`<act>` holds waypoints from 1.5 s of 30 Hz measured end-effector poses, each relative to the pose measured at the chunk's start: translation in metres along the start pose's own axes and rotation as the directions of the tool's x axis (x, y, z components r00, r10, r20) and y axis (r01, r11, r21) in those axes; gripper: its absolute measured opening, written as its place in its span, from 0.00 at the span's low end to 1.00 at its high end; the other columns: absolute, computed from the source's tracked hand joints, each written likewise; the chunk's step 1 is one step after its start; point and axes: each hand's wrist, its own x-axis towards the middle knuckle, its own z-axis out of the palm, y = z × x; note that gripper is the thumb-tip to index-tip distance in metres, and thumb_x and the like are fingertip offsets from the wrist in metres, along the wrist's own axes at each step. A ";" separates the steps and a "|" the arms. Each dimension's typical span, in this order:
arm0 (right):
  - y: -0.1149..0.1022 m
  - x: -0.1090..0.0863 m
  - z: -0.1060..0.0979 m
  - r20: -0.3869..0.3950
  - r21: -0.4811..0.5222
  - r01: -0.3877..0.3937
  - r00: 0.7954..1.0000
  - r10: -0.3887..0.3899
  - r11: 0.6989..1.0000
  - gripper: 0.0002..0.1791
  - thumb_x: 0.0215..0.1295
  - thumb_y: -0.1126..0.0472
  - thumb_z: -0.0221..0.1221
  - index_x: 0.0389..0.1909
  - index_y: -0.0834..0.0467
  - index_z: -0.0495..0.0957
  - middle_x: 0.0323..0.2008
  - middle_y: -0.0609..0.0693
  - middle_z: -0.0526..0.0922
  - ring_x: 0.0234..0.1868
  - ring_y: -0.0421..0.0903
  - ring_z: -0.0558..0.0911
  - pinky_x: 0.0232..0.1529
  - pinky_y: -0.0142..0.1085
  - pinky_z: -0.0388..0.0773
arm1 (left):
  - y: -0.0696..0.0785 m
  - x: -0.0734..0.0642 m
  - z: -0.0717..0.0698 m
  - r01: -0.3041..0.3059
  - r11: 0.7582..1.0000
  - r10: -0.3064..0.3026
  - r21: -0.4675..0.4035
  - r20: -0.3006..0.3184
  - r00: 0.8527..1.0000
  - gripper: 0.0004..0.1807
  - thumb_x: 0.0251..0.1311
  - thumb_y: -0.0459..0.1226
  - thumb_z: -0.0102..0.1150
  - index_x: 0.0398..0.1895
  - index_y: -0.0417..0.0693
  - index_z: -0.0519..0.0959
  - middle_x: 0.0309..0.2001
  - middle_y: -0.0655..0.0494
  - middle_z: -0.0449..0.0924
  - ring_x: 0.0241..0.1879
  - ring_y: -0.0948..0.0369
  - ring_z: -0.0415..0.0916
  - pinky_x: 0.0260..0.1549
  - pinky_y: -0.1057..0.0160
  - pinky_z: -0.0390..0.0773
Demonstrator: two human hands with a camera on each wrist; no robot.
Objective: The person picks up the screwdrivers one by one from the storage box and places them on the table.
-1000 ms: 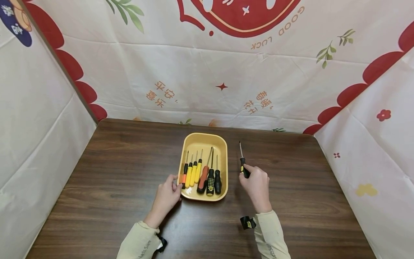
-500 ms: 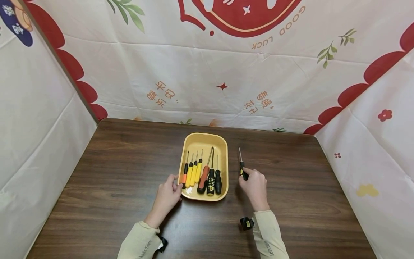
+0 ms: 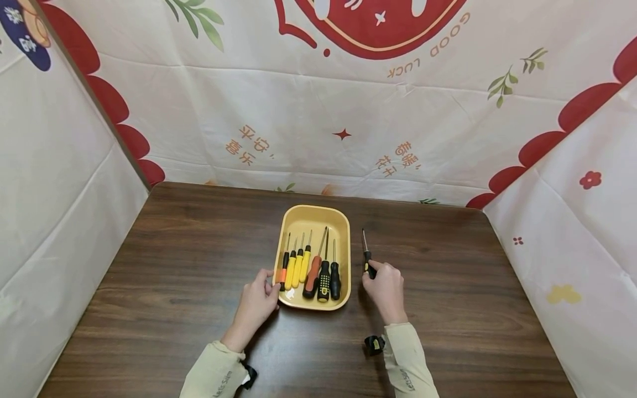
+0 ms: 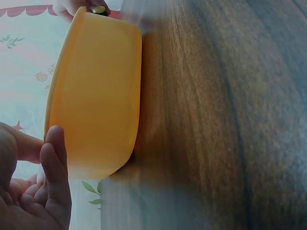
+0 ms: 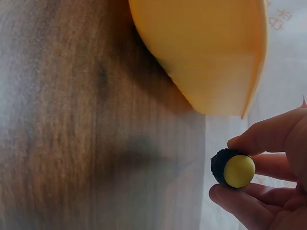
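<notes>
My left hand (image 3: 256, 301) pinches the near left rim of a yellow tray (image 3: 313, 305); in the left wrist view thumb and fingers meet at the rim of the tray (image 4: 96, 96). To the right of the tray, my right hand (image 3: 385, 290) grips a black-and-yellow screwdriver (image 3: 367, 260) by its handle, shaft pointing to the back. The right wrist view shows the yellow end of the screwdriver (image 5: 239, 170) between thumb and fingers, held above the table. Inside the tray lie several screwdrivers: yellow-handled ones (image 3: 297, 268), a red-and-black one (image 3: 312, 276) and black ones (image 3: 335, 281).
The tray stands on a dark wood table (image 3: 174, 276). A printed white cloth (image 3: 298, 110) hangs behind the table, with more cloth at both sides. Each wrist wears a small black device (image 3: 374, 345).
My right hand has moved left towards the tray, and slightly nearer the front, with the screwdriver in it. The left hand and the tray have stayed in place.
</notes>
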 end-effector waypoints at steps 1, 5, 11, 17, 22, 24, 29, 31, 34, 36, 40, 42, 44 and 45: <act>0.000 0.000 0.001 0.004 -0.002 -0.006 1.000 0.006 1.000 0.17 0.45 0.66 0.61 0.40 0.65 0.81 0.31 0.64 0.82 0.31 0.61 0.80 0.32 0.51 0.75 | 0.000 0.000 0.000 0.001 1.000 -0.001 -0.003 0.003 1.000 0.17 0.55 0.30 0.55 0.49 0.33 0.70 0.16 0.58 0.71 0.12 0.67 0.70 0.16 0.69 0.71; 0.002 -0.001 0.005 0.023 -0.001 -0.026 0.999 0.026 1.000 0.18 0.45 0.66 0.61 0.40 0.65 0.81 0.33 0.65 0.82 0.33 0.61 0.81 0.33 0.50 0.76 | -0.001 0.000 0.000 0.010 1.000 -0.010 -0.007 0.007 1.000 0.18 0.55 0.30 0.55 0.49 0.33 0.70 0.16 0.58 0.70 0.12 0.67 0.70 0.15 0.69 0.70; 0.005 -0.002 0.011 0.031 -0.007 -0.042 0.999 0.042 0.999 0.17 0.46 0.66 0.62 0.41 0.65 0.81 0.34 0.65 0.82 0.32 0.61 0.81 0.30 0.49 0.76 | 0.000 -0.001 0.000 0.014 1.000 -0.014 -0.013 0.016 1.000 0.18 0.55 0.29 0.55 0.50 0.31 0.70 0.16 0.57 0.71 0.12 0.66 0.70 0.12 0.69 0.69; 0.008 -0.001 0.014 0.029 -0.014 -0.025 0.999 0.025 1.000 0.17 0.46 0.66 0.62 0.41 0.66 0.81 0.34 0.66 0.82 0.34 0.62 0.81 0.33 0.50 0.76 | 0.000 0.000 0.000 0.005 1.000 -0.005 -0.013 0.011 1.000 0.18 0.55 0.29 0.55 0.49 0.31 0.70 0.16 0.57 0.71 0.12 0.67 0.70 0.13 0.70 0.70; 0.008 0.000 0.017 0.031 -0.022 -0.026 0.999 0.026 0.999 0.17 0.46 0.65 0.62 0.41 0.65 0.81 0.35 0.66 0.82 0.35 0.62 0.80 0.34 0.51 0.76 | 0.000 0.001 0.001 -0.002 1.000 0.002 0.009 0.000 1.000 0.18 0.55 0.30 0.55 0.49 0.32 0.70 0.15 0.58 0.70 0.11 0.67 0.69 0.12 0.69 0.69; 0.007 -0.001 0.017 0.033 -0.018 -0.034 0.999 0.034 0.999 0.17 0.46 0.65 0.62 0.41 0.65 0.81 0.35 0.66 0.82 0.35 0.62 0.80 0.34 0.51 0.76 | 0.000 0.001 0.001 -0.004 1.000 0.004 0.009 0.000 1.000 0.18 0.55 0.30 0.55 0.49 0.32 0.70 0.15 0.58 0.70 0.11 0.67 0.69 0.12 0.69 0.69; 0.006 -0.001 0.017 0.040 -0.016 -0.035 0.999 0.036 0.999 0.17 0.46 0.66 0.62 0.41 0.66 0.81 0.36 0.66 0.81 0.35 0.63 0.80 0.33 0.51 0.76 | 0.000 0.001 0.001 -0.010 1.000 0.010 0.009 0.000 1.000 0.18 0.55 0.30 0.55 0.49 0.32 0.70 0.15 0.58 0.71 0.11 0.67 0.69 0.12 0.69 0.69; 0.006 -0.001 0.018 0.041 -0.018 -0.030 0.999 0.030 0.999 0.17 0.46 0.66 0.62 0.41 0.66 0.81 0.36 0.66 0.81 0.35 0.63 0.80 0.34 0.51 0.76 | 0.000 0.001 0.000 -0.009 1.000 0.009 0.009 0.002 1.000 0.18 0.55 0.30 0.55 0.49 0.32 0.70 0.15 0.58 0.70 0.11 0.67 0.69 0.12 0.69 0.68; 0.007 -0.001 0.020 0.048 -0.022 -0.030 0.998 0.031 0.999 0.18 0.46 0.65 0.62 0.41 0.66 0.80 0.36 0.66 0.81 0.35 0.63 0.80 0.34 0.51 0.76 | 0.001 0.001 0.000 -0.001 1.000 0.001 0.007 0.009 1.000 0.17 0.55 0.30 0.55 0.49 0.33 0.70 0.15 0.58 0.70 0.11 0.67 0.69 0.12 0.69 0.68; 0.007 -0.001 0.022 0.058 -0.022 -0.036 0.998 0.037 0.999 0.18 0.46 0.65 0.62 0.41 0.67 0.80 0.36 0.66 0.81 0.35 0.62 0.81 0.33 0.50 0.76 | 0.001 0.000 -0.001 0.002 1.000 -0.002 0.004 0.012 1.000 0.17 0.55 0.31 0.55 0.48 0.33 0.70 0.15 0.58 0.70 0.11 0.67 0.69 0.11 0.69 0.68; 0.007 -0.001 0.023 0.072 -0.019 -0.049 0.996 0.051 0.999 0.18 0.46 0.65 0.62 0.41 0.67 0.80 0.37 0.66 0.81 0.34 0.61 0.81 0.32 0.49 0.77 | 0.001 0.001 -0.001 0.001 1.000 -0.001 -0.001 0.013 1.000 0.17 0.55 0.31 0.55 0.48 0.33 0.71 0.15 0.58 0.70 0.11 0.67 0.70 0.12 0.69 0.69; 0.006 -0.001 0.023 0.074 -0.021 -0.051 0.996 0.053 0.998 0.19 0.46 0.64 0.62 0.41 0.67 0.80 0.37 0.66 0.81 0.35 0.61 0.81 0.32 0.49 0.76 | 0.001 0.001 0.000 0.001 1.000 -0.001 -0.002 0.014 1.000 0.17 0.55 0.31 0.55 0.48 0.33 0.70 0.15 0.58 0.70 0.11 0.67 0.70 0.12 0.69 0.70; 0.006 -0.001 0.023 0.076 -0.024 -0.051 0.996 0.052 0.998 0.19 0.46 0.64 0.62 0.41 0.67 0.80 0.37 0.66 0.81 0.35 0.61 0.81 0.33 0.50 0.76 | 0.001 0.001 0.000 0.003 1.000 -0.003 -0.001 0.017 1.000 0.17 0.55 0.31 0.55 0.48 0.33 0.70 0.15 0.58 0.70 0.11 0.67 0.70 0.12 0.69 0.70; 0.006 -0.001 0.024 0.077 -0.025 -0.049 0.996 0.051 0.998 0.19 0.46 0.65 0.62 0.41 0.67 0.80 0.37 0.66 0.81 0.36 0.61 0.81 0.34 0.50 0.76 | 0.001 0.001 0.000 0.003 1.000 -0.003 0.002 0.017 1.000 0.17 0.55 0.31 0.55 0.48 0.33 0.70 0.15 0.58 0.70 0.11 0.67 0.70 0.12 0.69 0.70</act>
